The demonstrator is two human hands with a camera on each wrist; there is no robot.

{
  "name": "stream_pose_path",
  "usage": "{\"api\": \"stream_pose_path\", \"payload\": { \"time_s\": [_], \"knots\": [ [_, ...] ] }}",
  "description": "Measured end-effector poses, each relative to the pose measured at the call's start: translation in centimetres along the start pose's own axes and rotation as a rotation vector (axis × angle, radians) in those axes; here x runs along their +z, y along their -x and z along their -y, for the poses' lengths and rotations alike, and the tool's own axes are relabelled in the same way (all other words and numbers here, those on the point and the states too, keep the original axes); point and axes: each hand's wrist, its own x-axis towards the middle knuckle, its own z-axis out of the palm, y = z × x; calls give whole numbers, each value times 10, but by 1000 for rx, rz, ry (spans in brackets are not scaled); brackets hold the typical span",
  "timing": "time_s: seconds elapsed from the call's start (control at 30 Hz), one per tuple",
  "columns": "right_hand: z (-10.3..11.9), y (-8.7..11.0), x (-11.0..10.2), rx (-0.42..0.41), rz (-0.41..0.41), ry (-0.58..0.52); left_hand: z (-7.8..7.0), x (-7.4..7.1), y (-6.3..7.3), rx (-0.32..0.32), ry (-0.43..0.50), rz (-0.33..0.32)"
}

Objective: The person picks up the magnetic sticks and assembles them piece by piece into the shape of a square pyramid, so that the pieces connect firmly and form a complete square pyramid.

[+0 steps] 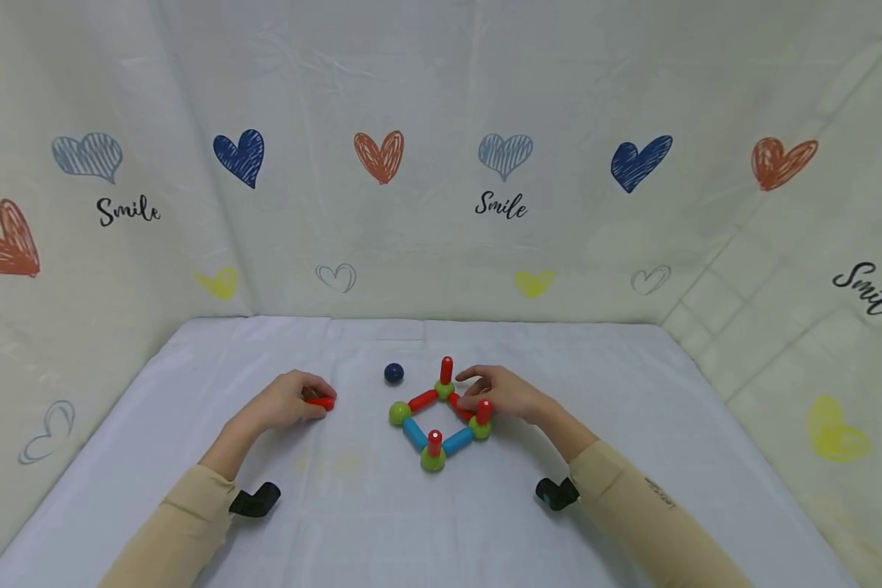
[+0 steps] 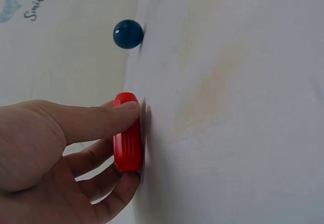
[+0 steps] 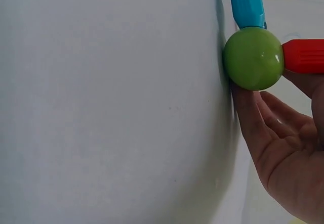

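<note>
My left hand [image 1: 296, 398] pinches a short red rod [image 2: 127, 140] between thumb and fingers, low over the white cloth. To the right lies a square frame of green balls joined by red and blue rods. Upright red rods stand in the back ball [image 1: 444, 390], the right ball [image 3: 253, 58] and the front ball [image 1: 433, 459]. The left ball [image 1: 400, 413] has no upright. My right hand [image 1: 505, 391] is at the frame's back right side, thumb and index finger apart, thumb by a lying red rod. Its other fingers are partly hidden behind the right ball.
A dark blue ball [image 1: 394, 373] rests on the cloth behind the frame, between the two hands. A white sheet [image 1: 441, 237] printed with hearts hangs behind the table. Black wrist-camera mounts [image 1: 256, 500] stick out below both forearms.
</note>
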Motion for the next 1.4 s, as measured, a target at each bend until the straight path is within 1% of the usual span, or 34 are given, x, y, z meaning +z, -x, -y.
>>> {"api": "stream_pose_path", "payload": {
  "time_s": [0.2, 0.33, 0.4, 0.57, 0.77, 1.1, 1.27, 1.4],
  "knots": [
    [-1, -2, 1, -4, 40, -12, -7, 3, -2, -9, 24, -2],
    [1, 0, 4, 10, 35, -12, -11, 6, -5, -7, 35, -23],
    [3, 2, 5, 20, 22, -6, -12, 8, -7, -3, 48, -30],
    [6, 5, 10, 49, -19, 2, -13, 13, -11, 40, 73, -46],
    [6, 9, 14, 49, -68, 9, -17, 19, -17, 79, 112, -66],
    [11, 19, 20, 51, -127, 5, -28, 30, -24, 98, 175, -89],
    [12, 21, 23, 49, -155, 1, -35, 37, -28, 114, 232, -111],
    [12, 21, 26, 68, -180, -18, -41, 42, -31, 114, 284, -139]
  ]
}}
